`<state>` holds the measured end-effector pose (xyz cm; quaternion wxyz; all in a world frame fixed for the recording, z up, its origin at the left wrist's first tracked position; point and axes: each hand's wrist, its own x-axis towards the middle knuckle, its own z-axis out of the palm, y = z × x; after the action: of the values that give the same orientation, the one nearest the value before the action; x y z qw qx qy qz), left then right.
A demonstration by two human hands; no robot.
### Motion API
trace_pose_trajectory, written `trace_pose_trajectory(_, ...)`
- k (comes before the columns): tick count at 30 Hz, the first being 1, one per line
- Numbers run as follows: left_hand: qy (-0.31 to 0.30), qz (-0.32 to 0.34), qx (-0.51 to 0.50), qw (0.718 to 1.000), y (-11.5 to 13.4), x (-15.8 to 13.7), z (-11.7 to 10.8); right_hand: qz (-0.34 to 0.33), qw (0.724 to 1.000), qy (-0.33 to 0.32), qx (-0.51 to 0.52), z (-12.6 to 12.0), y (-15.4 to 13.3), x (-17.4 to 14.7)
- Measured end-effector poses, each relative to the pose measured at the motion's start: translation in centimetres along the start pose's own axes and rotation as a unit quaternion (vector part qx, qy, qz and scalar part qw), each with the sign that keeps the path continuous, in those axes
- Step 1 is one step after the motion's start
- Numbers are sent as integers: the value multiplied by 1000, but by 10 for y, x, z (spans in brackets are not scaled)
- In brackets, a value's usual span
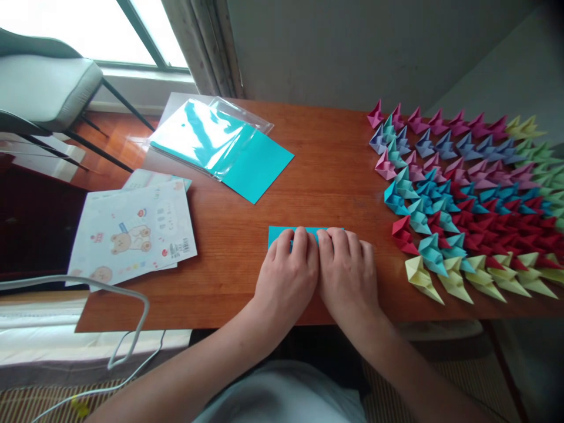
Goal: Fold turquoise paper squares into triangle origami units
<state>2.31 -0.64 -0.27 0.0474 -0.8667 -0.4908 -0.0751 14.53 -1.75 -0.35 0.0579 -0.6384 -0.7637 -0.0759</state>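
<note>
Both hands are set side by side near the close edge of the wooden counter (326,170). A folded-looking piece of blue paper (276,234) is partly covered by them; only its far edge and left end, with a sliver at the right, are exposed. The fingers of the left hand (288,276) are bent down over the left part of the paper, and those of the right hand (349,273) over the right part. The thumbs and most fingertips are hidden, so whether the paper is pinched or merely pressed cannot be told.

Farther off and to the left, a stack of blue sheets (259,167) is seen partly out of a clear sleeve (189,132), by which glare is thrown back. Nearer, white packaging sheets (141,223) printed with a bear are laid overlapping at the counter's left end.

The right end is occupied by rows of folded paper figures (420,276): pale yellow nearest, then dark red, blue, pink, lavender and magenta at the back. The rows are crossed by mint pieces, and pale green ones are grouped at far right.

Beyond the counter, a chair (48,82) is placed near the window; a white cable (66,279) is looped at lower left.
</note>
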Motion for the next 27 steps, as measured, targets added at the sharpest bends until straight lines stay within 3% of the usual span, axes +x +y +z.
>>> trace_pose_trajectory(5,3,-8,1,1000,0,-2,2,21,999,9,-35,2,24,-21)
trace_pose_trajectory(8,-9,-10,3,1000,1,-2,2,45,997,50,-35,4,37,-32)
trace_pose_trajectory(16,-14,-17,-3,1000,2,0,0,53,989,104,95,2,32,-22)
trace_pose_trajectory(21,-24,-20,-9,999,1,2,-3,-8,994,41,99,11,15,-5)
trace_pose_trajectory(27,-49,18,-8,999,-12,-1,-9,7,996,29,87,19,13,-4)
